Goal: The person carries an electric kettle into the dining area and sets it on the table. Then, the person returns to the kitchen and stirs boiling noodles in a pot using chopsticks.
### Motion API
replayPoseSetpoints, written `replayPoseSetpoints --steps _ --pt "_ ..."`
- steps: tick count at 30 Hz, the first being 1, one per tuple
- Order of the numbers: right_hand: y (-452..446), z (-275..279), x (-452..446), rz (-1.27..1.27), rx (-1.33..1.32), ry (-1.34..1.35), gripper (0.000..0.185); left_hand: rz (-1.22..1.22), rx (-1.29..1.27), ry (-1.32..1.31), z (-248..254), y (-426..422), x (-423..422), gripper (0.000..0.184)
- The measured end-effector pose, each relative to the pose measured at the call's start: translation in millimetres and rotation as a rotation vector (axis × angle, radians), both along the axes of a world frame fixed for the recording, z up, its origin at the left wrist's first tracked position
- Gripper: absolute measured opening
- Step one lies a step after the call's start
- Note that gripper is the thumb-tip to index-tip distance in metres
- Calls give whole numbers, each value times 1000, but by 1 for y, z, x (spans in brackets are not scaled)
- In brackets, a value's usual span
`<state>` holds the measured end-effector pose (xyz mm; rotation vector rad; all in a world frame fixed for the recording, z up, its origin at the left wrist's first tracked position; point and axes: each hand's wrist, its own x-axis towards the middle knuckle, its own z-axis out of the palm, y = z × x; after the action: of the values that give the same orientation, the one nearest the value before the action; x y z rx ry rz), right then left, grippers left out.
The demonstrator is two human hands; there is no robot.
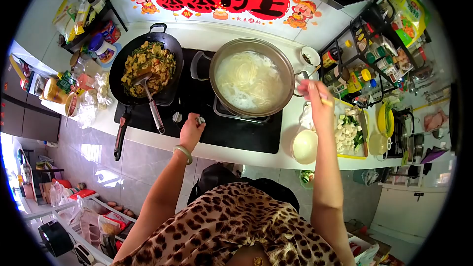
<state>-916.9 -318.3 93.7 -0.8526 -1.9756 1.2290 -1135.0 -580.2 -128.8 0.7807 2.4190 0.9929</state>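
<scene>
My left hand [192, 129] has its fingers closed around a stove knob [200, 120] at the front of the black gas cooktop [197, 88]. A second knob [177, 117] sits just left of it. My right hand [316, 96] is closed beside the right handle of the steel pot [215, 71]. From it sticks out the pale yellow end of what look like chopsticks [326, 102]; the rest is hidden. Noodles [249, 76] lie in cloudy, foamy water in the pot. To the left, a black wok [117, 81] holds cooked food [148, 61] with a metal spatula [153, 106] resting in it.
The wok's long handle [120, 135] juts over the counter's front edge. Right of the cooktop are a pale bowl [305, 147], a cutting board [354, 156] with chopped vegetables [350, 130], and a small white bowl [310, 50]. A rack [352, 39] of bottles stands behind.
</scene>
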Motion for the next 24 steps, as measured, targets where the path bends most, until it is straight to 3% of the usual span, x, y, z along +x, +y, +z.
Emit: replayPoseSetpoints --steps 8,15,20,24 --pt "75 -22 -71 170 166 -527 34 16 -20 -16 5 0 1 39" --pt "55 -24 -55 83 -364 -392 47 30 5 -19 -1 0 1 38" --pt "51 -30 -56 -84 -601 77 40 9 49 -9 -3 0 0 39" --pt "63 -15 -61 -78 -313 15 38 7 25 -2 -5 -1 0 39"
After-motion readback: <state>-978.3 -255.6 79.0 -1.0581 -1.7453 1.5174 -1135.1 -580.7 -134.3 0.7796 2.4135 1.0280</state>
